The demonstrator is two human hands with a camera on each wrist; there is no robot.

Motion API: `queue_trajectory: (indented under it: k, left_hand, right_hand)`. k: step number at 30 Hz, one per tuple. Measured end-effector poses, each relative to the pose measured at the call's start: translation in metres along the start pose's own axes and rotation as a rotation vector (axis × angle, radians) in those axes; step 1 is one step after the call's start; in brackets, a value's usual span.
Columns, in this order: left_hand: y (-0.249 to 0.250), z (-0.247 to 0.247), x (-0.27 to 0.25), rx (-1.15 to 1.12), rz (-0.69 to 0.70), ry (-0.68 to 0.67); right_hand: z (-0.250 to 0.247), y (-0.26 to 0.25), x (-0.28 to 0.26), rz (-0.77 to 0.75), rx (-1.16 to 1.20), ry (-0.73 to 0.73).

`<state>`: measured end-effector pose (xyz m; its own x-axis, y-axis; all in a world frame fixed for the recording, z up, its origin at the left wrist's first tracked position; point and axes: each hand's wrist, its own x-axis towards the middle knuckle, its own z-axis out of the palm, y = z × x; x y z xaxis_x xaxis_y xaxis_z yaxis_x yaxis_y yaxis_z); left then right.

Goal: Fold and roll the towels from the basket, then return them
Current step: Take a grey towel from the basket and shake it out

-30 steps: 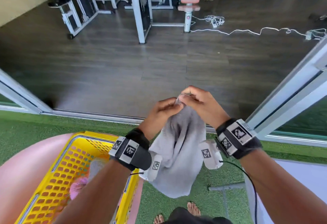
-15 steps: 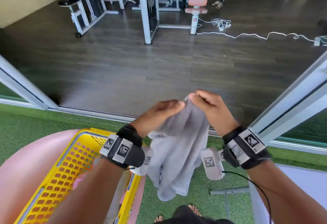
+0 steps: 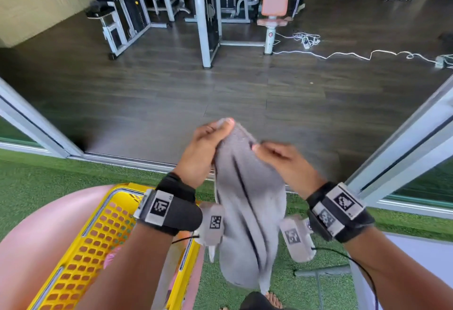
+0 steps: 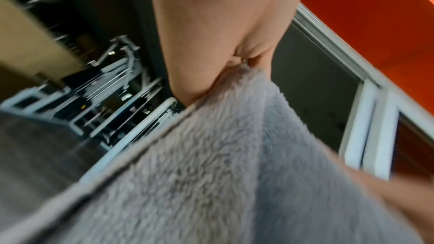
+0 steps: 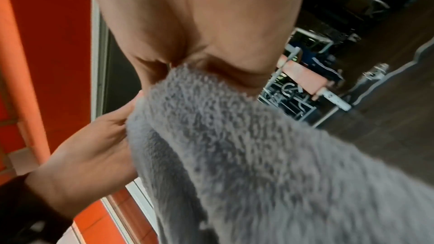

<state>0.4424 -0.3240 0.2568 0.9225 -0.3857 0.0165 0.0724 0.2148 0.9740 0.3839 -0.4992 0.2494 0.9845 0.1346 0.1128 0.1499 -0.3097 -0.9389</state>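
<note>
Feet: bare toes (image 3: 273,298) are seen at the lower edge, on the green turf (image 3: 49,182).
Basket: a yellow basket (image 3: 98,231) is set on a pink rounded surface (image 3: 31,236) at the person's left; something pink is glimpsed inside, too hidden to be named.
Towel: a grey towel (image 3: 247,214) is held in the air in front of the body, just right of the basket, and hangs bunched in long vertical creases; no fold or roll has been made yet.
Left hand: the left hand (image 3: 204,148) is raised highest, and the grip is closed on the towel's top edge, pinched between thumb and fingers.
Right hand: the right hand (image 3: 284,160) is set slightly lower and apart from the left, its grip closed on a bunch of towel; it is blurred in the head view.
Step in hand: by judgement, the towel is being opened out so that corners can be found.
How it is best done: the top hem should be traced outward until one corner is pinched in each hand, then pulled taut so the cloth hangs flat before folding.
Risk: a folded-in layer may be trapped if bunched cloth is gripped.
Beyond: a dark floor (image 3: 171,94) and gym machines (image 3: 210,3) are seen.
</note>
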Motion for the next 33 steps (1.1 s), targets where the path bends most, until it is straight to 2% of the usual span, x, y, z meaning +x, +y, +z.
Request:
queue_trajectory:
  k: [2, 5, 7, 9, 11, 13, 14, 16, 17, 19, 21, 22, 23, 24, 26, 28, 30, 33]
  left_hand:
    - [0.0, -0.007, 0.003, 0.002, 0.03, 0.034]
    - [-0.015, 0.005, -0.01, 0.194, 0.014, -0.187]
    - [-0.009, 0.012, -0.012, 0.243, 0.034, -0.239]
    - [0.01, 0.011, -0.001, 0.178, 0.141, -0.107]
    - [0.019, -0.002, 0.011, 0.075, 0.186, 0.086]
    - [0.015, -0.006, 0.01, 0.012, 0.139, 0.176]
    - [0.006, -0.005, 0.008, 0.047, 0.079, 0.156]
    - [-0.002, 0.008, -0.004, 0.166, -0.037, -0.044]
    - [-0.002, 0.015, -0.007, 0.199, -0.039, -0.111]
    - [0.01, 0.018, -0.004, 0.116, 0.056, -0.056]
    - [0.027, 0.008, 0.006, -0.069, 0.112, 0.147]
    - [0.031, 0.002, 0.009, -0.122, 0.118, 0.2]
    - [0.03, -0.002, 0.009, -0.129, 0.11, 0.203]
    - [0.027, -0.002, 0.008, -0.039, 0.095, 0.161]
    - [0.018, 0.006, -0.001, 0.187, 0.065, -0.037]
    - [0.016, 0.011, -0.004, 0.263, 0.083, -0.166]
    - [0.028, 0.008, 0.002, 0.139, 0.155, -0.112]
    - [0.04, -0.003, 0.012, -0.053, 0.153, 0.005]
  right_hand:
    - [0.002, 0.007, -0.007, 0.048, 0.013, -0.096]
    - [-0.012, -0.011, 0.006, -0.076, -0.027, 0.033]
    - [-0.015, -0.023, 0.015, -0.11, -0.056, 0.099]
    - [-0.006, -0.018, 0.008, -0.048, -0.056, 0.004]
    - [0.003, -0.008, -0.003, 0.085, 0.013, -0.168]
    - [0.0, -0.003, -0.002, 0.057, 0.024, -0.154]
    - [-0.006, -0.007, 0.005, 0.002, 0.022, -0.086]
    - [-0.017, -0.025, 0.022, -0.105, 0.015, 0.049]
    - [-0.019, -0.031, 0.029, -0.138, 0.003, 0.088]
    - [-0.014, -0.029, 0.033, -0.135, -0.009, 0.082]
    - [-0.004, -0.013, 0.022, -0.022, -0.03, -0.066]
    - [0.0, -0.006, 0.016, 0.044, -0.036, -0.141]
    - [0.0, -0.005, 0.012, 0.067, -0.032, -0.179]
    - [-0.004, -0.008, 0.012, 0.049, -0.024, -0.165]
    - [-0.016, -0.022, 0.025, -0.055, 0.015, -0.059]
    - [-0.024, -0.037, 0.037, -0.118, 0.068, 0.027]
    - [-0.019, -0.035, 0.037, -0.137, 0.039, 0.061]
    - [-0.004, -0.02, 0.019, -0.081, 0.002, -0.033]
